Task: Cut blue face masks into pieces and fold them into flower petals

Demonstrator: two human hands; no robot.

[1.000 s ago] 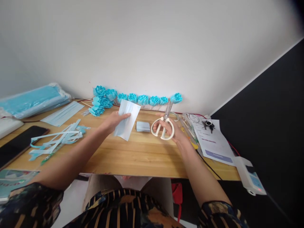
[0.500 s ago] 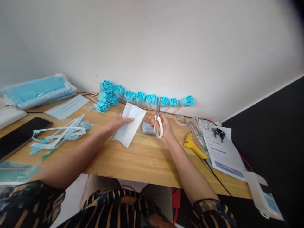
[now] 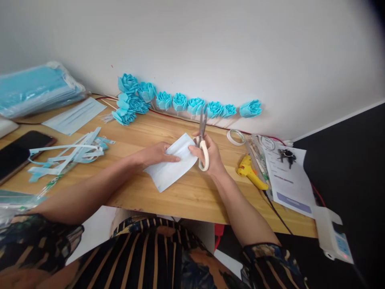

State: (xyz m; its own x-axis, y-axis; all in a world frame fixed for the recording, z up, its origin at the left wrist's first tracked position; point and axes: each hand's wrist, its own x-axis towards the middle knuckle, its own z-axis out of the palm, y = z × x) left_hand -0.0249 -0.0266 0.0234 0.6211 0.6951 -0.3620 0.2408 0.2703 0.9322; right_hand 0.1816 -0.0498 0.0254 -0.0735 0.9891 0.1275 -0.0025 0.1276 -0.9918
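Note:
My left hand (image 3: pixel 158 155) is closed on a pale blue mask sheet (image 3: pixel 171 170), its thumb lying on top. The sheet is tilted above the table and its near-left edge curls. My right hand (image 3: pixel 212 156) holds scissors (image 3: pixel 203 154) with cream handles, blades pointing away toward the wall and slightly blurred. The right thumb touches the sheet's upper right corner. Whatever lies under the sheet is hidden. Beyond the hands, several blue rose-like flowers (image 3: pixel 179 102) on thin sticks line the wall.
Left on the wooden table (image 3: pixel 180 206) lie a black phone (image 3: pixel 27 150), cut strips (image 3: pixel 72 154), a flat mask piece (image 3: pixel 75 116) and a bag of masks (image 3: pixel 36 90). On the right are a tape roll (image 3: pixel 236 137), a yellow glue gun (image 3: pixel 251 172), keys (image 3: pixel 288 155) and a paper sheet (image 3: pixel 293 184).
The sheet has moved right and turned, so its corner meets my right hand. My right thumb now touches it. The small grey-blue stack is now out of sight. The whole view has shifted.

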